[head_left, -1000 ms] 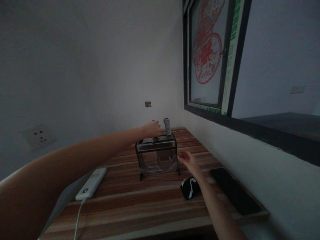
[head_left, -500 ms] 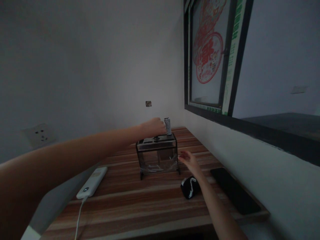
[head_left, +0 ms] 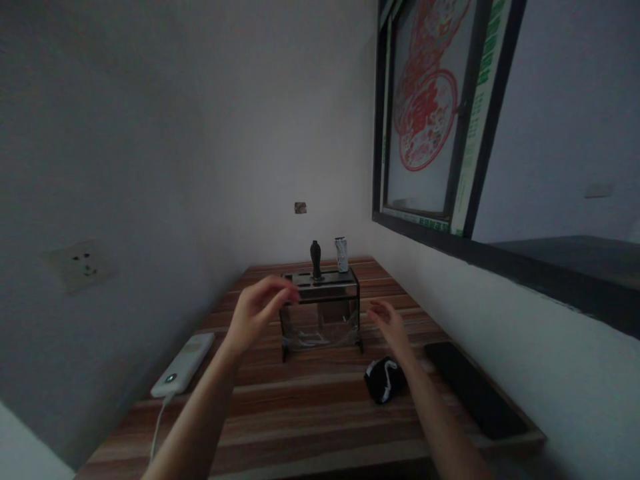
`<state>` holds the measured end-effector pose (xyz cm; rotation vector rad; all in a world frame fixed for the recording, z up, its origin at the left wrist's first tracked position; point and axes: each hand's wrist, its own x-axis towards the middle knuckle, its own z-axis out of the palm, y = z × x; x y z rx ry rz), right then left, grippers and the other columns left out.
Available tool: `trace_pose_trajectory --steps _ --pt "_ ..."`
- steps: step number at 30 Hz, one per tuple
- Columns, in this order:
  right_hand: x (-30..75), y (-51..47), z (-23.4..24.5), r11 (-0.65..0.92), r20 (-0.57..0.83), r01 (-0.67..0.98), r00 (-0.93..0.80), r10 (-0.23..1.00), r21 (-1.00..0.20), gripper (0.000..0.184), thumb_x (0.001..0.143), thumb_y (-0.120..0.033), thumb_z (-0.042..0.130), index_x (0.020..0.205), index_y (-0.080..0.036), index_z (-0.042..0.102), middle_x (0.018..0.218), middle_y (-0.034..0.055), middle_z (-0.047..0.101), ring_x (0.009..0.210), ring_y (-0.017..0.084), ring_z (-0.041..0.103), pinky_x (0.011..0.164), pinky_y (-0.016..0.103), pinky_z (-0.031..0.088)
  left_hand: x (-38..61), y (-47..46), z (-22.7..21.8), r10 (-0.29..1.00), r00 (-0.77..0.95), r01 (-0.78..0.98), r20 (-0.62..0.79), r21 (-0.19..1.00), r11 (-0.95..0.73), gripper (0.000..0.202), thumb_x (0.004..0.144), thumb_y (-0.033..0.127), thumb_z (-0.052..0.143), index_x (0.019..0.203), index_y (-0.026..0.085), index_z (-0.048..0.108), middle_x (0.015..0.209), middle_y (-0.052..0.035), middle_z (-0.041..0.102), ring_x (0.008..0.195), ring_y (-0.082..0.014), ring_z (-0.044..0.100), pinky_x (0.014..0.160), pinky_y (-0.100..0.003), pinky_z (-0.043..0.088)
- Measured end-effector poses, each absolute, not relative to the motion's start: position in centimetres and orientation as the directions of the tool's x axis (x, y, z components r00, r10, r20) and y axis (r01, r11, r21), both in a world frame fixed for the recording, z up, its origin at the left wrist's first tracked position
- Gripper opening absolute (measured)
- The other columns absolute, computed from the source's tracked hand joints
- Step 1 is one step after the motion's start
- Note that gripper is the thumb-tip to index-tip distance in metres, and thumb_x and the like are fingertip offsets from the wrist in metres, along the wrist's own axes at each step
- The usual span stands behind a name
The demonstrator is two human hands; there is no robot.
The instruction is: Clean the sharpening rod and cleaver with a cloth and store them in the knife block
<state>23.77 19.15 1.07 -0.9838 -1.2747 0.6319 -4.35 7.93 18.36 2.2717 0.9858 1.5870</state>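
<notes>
A black-framed rack (head_left: 320, 298) with clear sides and a slotted top stands on the wood-grain table. From its top rises a black handle (head_left: 315, 259), upright, and to the right of that a grey-silver patterned handle (head_left: 341, 255). What lies below the handles inside the rack is hard to make out. My left hand (head_left: 257, 310) is at the rack's front left corner, thumb and fingers apart, with nothing in it. Beside the rack's right side is my right hand (head_left: 389, 323), fingers loosely bent and apart, holding nothing.
A black bundle with a white stripe (head_left: 384, 380) lies by my right forearm. Farther right is a dark flat slab like a phone (head_left: 475, 390). On the left lies a white power bank (head_left: 184, 365) with a cable. Walls border the table, with a framed window (head_left: 425, 113) at right.
My left hand has come away from the rack's top, moving left and towards me, and its fingers have opened. The black handle now shows upright. My right hand has barely moved.
</notes>
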Motion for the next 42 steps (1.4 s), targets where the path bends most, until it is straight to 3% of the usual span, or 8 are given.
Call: trace_pose_trajectory --steps 4,10,13,15,18,20,29,42 --pt "24.0 18.4 3.5 0.550 0.574 0.164 0.273 0.772 -0.819 0.039 0.075 -0.051 0.062 0.097 -0.019 0.064 0.093 0.0089 0.069 0.087 0.024 0.064 0.082 0.039 0.051 -7.8 10.8 8.9 0.642 -0.361 0.206 0.677 0.729 -0.653 0.026 0.090 0.037 0.046 0.073 0.019 0.054 0.060 0.0040 0.050 0.056 -0.0108 0.049 0.056 -0.021 0.042" --pt "23.0 16.7 12.0 0.704 0.775 0.340 0.156 0.612 -0.624 0.028 0.088 -0.041 0.051 0.102 -0.020 0.061 0.096 0.0087 0.068 0.089 0.023 0.064 0.082 0.037 0.050 -8.6 14.8 4.1 0.722 -0.370 0.194 0.585 0.808 -0.556 0.025 0.085 0.045 0.052 0.094 0.022 0.056 0.092 -0.0017 0.059 0.091 -0.0179 0.057 0.085 -0.028 0.046" --pt "21.8 16.4 16.6 0.747 0.875 0.590 -0.136 0.464 -0.305 0.021 0.090 -0.028 0.045 0.099 -0.019 0.063 0.097 0.0078 0.066 0.092 0.022 0.060 0.085 0.037 0.048 -8.5 15.5 3.4 0.787 -0.284 0.139 0.548 0.836 -0.532 0.038 0.082 0.049 0.054 0.110 0.023 0.051 0.116 -0.0061 0.056 0.110 -0.0210 0.054 0.096 -0.033 0.042" --pt "21.0 16.8 18.7 0.723 0.812 0.691 -0.410 0.415 -0.020 0.024 0.088 -0.016 0.043 0.096 -0.017 0.065 0.098 0.0091 0.066 0.097 0.023 0.057 0.089 0.039 0.044 -8.5 15.8 2.8 0.828 -0.218 0.091 0.517 0.855 -0.510 0.046 0.080 0.049 0.057 0.117 0.023 0.048 0.126 -0.0084 0.053 0.115 -0.0226 0.053 0.098 -0.035 0.042" --pt "20.4 18.2 20.1 0.690 0.616 0.660 -0.684 0.390 0.296 0.026 0.086 -0.010 0.044 0.096 -0.014 0.067 0.101 0.0118 0.066 0.103 0.025 0.054 0.095 0.044 0.039 -8.8 16.3 1.8 0.869 -0.139 0.026 0.476 0.878 -0.477 0.055 0.076 0.049 0.062 0.122 0.023 0.046 0.133 -0.0107 0.050 0.122 -0.0252 0.050 0.101 -0.040 0.041" --pt "20.2 19.3 20.3 0.716 0.504 0.580 -0.784 0.362 0.388 0.027 0.086 -0.009 0.043 0.097 -0.015 0.068 0.103 0.0115 0.067 0.108 0.025 0.053 0.100 0.046 0.035 -9.0 16.6 1.4 0.882 -0.107 -0.009 0.459 0.887 -0.462 0.059 0.075 0.050 0.063 0.124 0.023 0.045 0.137 -0.0116 0.047 0.126 -0.0258 0.047 0.104 -0.041 0.038" --pt "19.7 22.9 20.7 0.828 0.306 0.391 -0.909 0.282 0.401 0.035 0.080 -0.001 0.043 0.098 -0.019 0.066 0.108 0.0064 0.068 0.115 0.020 0.054 0.110 0.048 0.028 -9.0 17.7 0.5 0.916 -0.039 -0.074 0.400 0.913 -0.402 0.068 0.071 0.054 0.065 0.126 0.021 0.044 0.141 -0.0143 0.044 0.127 -0.0267 0.047 0.103 -0.038 0.040" --pt "17.0 27.1 19.3 0.719 0.277 0.473 -0.881 0.384 0.508 0.028 0.067 0.000 0.052 0.054 -0.023 0.059 0.061 0.0022 0.068 0.080 0.018 0.062 0.102 0.036 0.035 -8.9 17.6 0.6 0.914 -0.053 -0.059 0.401 0.913 -0.404 0.059 0.072 0.052 0.064 0.121 0.021 0.050 0.134 -0.0123 0.052 0.125 -0.0272 0.048 0.106 -0.040 0.037"
